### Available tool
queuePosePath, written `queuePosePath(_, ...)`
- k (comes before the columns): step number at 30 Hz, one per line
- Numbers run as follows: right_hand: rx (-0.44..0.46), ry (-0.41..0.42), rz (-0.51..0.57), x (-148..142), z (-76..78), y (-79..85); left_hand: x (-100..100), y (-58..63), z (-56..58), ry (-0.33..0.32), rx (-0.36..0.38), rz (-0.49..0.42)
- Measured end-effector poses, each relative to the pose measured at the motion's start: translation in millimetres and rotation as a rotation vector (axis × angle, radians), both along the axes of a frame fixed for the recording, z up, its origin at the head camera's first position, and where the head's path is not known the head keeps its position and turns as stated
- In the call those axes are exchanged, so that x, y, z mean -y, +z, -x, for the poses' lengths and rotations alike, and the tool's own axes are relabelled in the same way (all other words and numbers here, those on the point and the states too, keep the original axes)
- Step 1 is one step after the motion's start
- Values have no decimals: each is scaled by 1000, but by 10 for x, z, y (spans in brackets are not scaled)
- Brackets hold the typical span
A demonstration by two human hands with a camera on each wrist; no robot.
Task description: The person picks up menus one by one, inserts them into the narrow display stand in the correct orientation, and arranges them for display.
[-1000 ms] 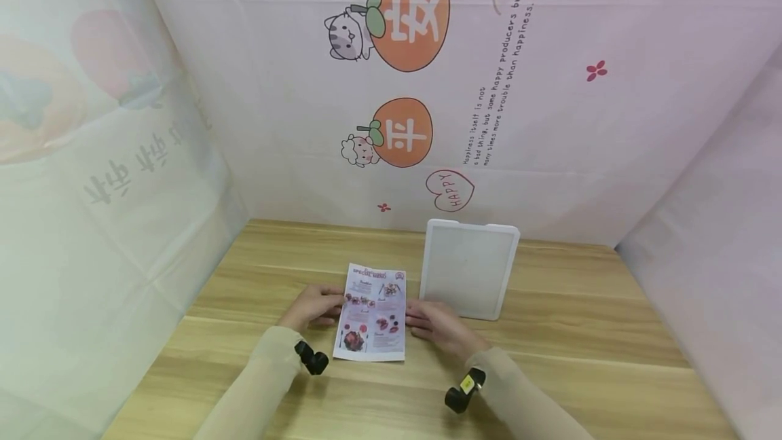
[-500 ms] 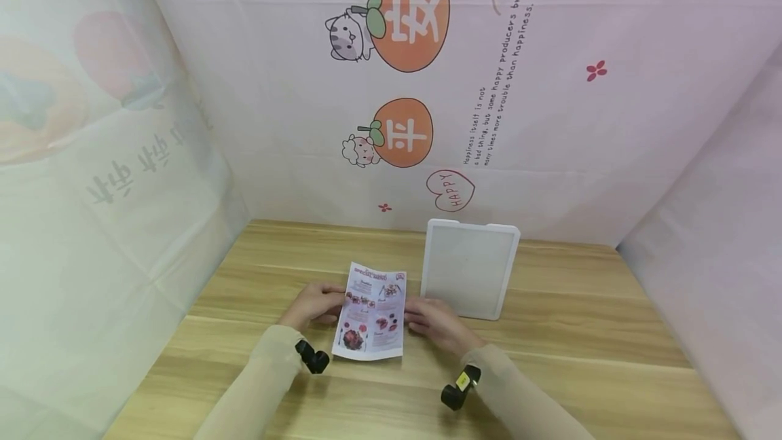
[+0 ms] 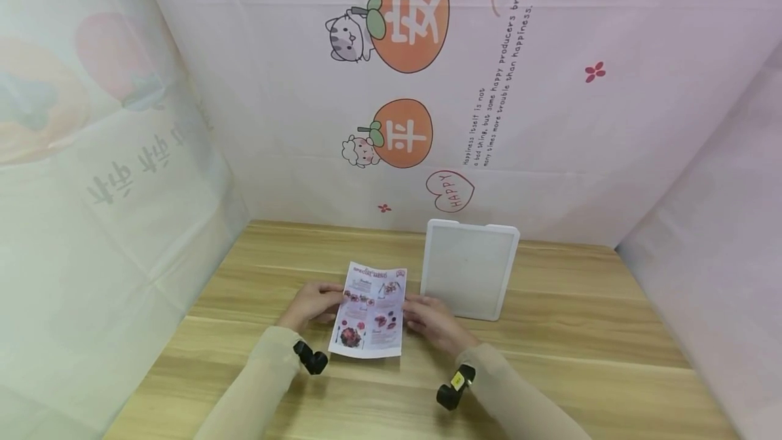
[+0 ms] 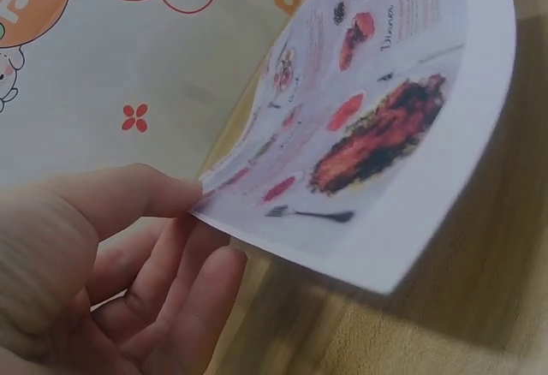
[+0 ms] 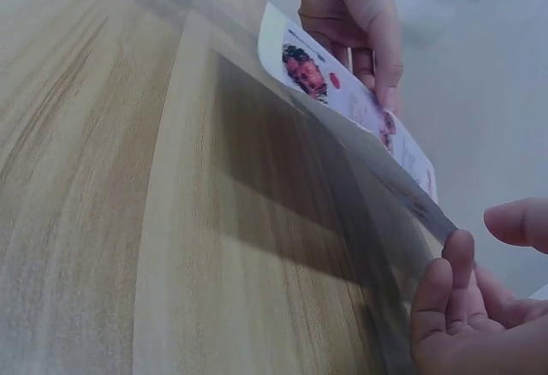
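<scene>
A printed food menu [image 3: 370,311], a single sheet of paper, is raised off the wooden table, its near edge bowed. My left hand [image 3: 313,305] pinches its left edge; in the left wrist view the thumb [image 4: 163,193] lies on top and the fingers beneath. At the opposite edge is my right hand [image 3: 438,323]. In the right wrist view the paper's edge touches this hand's fingertips [image 5: 459,251], while the thumb [image 5: 518,223] stays apart from the sheet. Just behind the right hand is a grey panel with a white frame [image 3: 469,270]; how it stands is hard to tell.
The wooden table [image 3: 550,358] reaches back to a white printed cloth wall [image 3: 537,121]. More cloth hangs along the left and right sides. Small black wrist cameras [image 3: 311,358] stick out below both sleeves.
The menu has risen and shifted slightly left, from nearly flat to bowed and clear of the table. My right hand has moved a little left with it; my left hand has barely moved.
</scene>
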State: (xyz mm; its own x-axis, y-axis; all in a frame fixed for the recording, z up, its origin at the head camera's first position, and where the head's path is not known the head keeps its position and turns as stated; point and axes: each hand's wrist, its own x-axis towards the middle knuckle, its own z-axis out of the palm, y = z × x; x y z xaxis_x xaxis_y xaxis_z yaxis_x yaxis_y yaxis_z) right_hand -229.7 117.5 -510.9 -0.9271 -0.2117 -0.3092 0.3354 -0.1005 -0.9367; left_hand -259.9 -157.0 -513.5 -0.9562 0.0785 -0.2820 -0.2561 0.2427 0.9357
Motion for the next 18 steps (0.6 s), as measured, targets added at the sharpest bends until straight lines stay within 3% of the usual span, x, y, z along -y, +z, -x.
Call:
queuePosePath(9, -40, -81, -17, 40, 24, 26, 14, 38, 25, 35, -8, -4)
queuePosePath(18, -79, -95, -68, 47, 69, 92, 4, 65, 60, 33, -41, -44)
